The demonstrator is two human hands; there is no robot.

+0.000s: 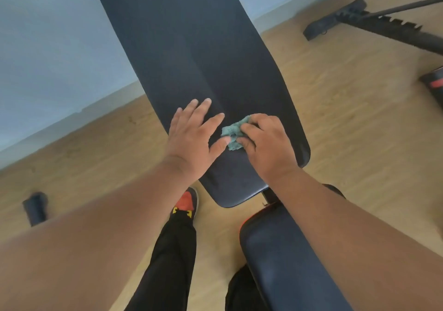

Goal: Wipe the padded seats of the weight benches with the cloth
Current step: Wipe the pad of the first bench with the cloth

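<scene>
The right hand (266, 143) has its fingers curled round a crumpled teal cloth (233, 133), bunching it and pressing it down on the long dark pad (191, 52), near that pad's lower end. The left hand (194, 135) lies just beside it, palm down on the same pad, fingers straight and spread, the thumb tip touching the edge of the cloth. Both bare forearms reach in from the bottom corners. The pad runs from the top of the view down toward the person and ends in a rounded edge; just below it, apart by a narrow gap where a bit of frame shows, sits a second dark pad, the seat (287, 258), with a red trim along its rim. Left of the seat stands a leg in black trousers with a red, black and yellow shoe (185, 203) on the pale wood floor (347, 123). A dark roller (36, 207) lies on the floor at far left. Another bench's black frame (374, 25) stands at upper right. A pale blue wall (48, 59) rises along the left.
</scene>
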